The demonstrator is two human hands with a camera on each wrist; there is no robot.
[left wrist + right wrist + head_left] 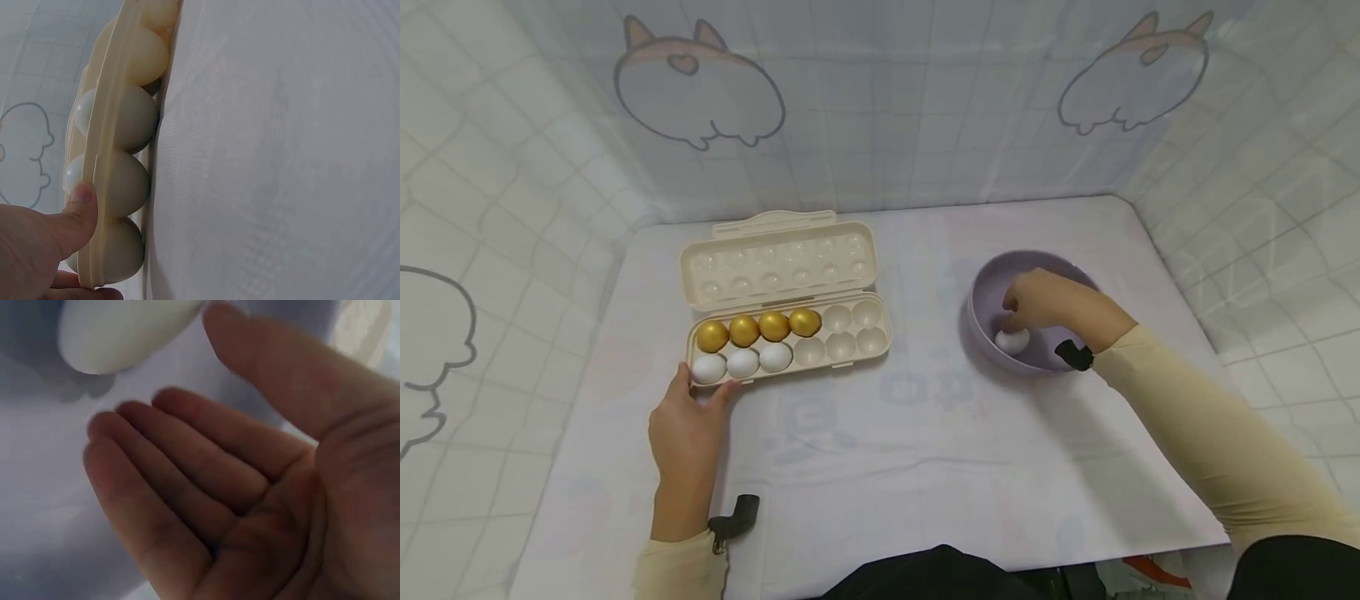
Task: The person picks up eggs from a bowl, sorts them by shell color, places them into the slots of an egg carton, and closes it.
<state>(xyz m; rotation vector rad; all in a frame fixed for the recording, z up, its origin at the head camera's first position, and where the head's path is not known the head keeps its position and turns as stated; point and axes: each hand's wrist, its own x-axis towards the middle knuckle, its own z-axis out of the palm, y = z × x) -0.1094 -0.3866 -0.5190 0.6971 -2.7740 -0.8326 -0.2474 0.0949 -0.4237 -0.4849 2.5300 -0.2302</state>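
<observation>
An open cream egg carton (862, 360) lies on the left of the table. Its back row holds several gold eggs (744, 331), its front row three white eggs (742, 363). My left hand (688, 437) grips the carton's near left corner, the thumb (78, 219) on its front side and fingers round the end. Over at the right, my right hand (1052, 304) reaches into a purple bowl (992, 279). A white egg (1012, 342) lies there by its fingertips. In the right wrist view the palm is empty, and the loosely extended fingers (187, 450) stand apart from the egg (119, 331).
Pale patterned cloth (880, 467) covers the table. The carton's lid (778, 262) is folded back towards the rear wall. Tiled-print walls (917, 108) with cartoon outlines enclose the back and sides. Cups at the carton's right end (867, 313) hold no eggs.
</observation>
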